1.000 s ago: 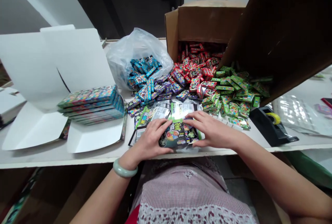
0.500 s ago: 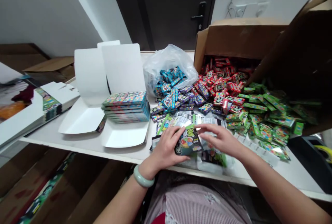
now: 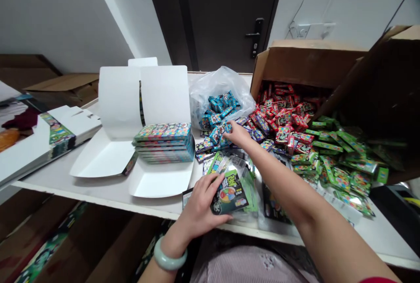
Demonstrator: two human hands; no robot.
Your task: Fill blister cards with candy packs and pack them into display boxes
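Note:
My left hand (image 3: 203, 200) grips a flat black-and-green printed packet (image 3: 231, 193) near the table's front edge, thumb below and fingers over its left side. Its picture side faces up, and clear plastic shows around it. Stretched forward, my right hand (image 3: 236, 134) pinches at a small blue packet (image 3: 218, 134) on the front of the loose heap. The fingertips are partly hidden by the hand itself. Purple packets (image 3: 204, 145) lie right beside it. Under my right forearm lies another black printed packet (image 3: 272, 204) in clear plastic.
A clear plastic bag (image 3: 223, 79) holds more blue packets. Red packets (image 3: 278, 108) spill from a cardboard box (image 3: 305, 62), with green packets (image 3: 337, 169) to the right. Left stand open white boxes (image 3: 114, 156), one holding a stack of printed packs (image 3: 164, 143).
My right hand has left the black-and-green packet and moved forward to the blue packets. My left hand still holds the packet, now slightly lower and further left.

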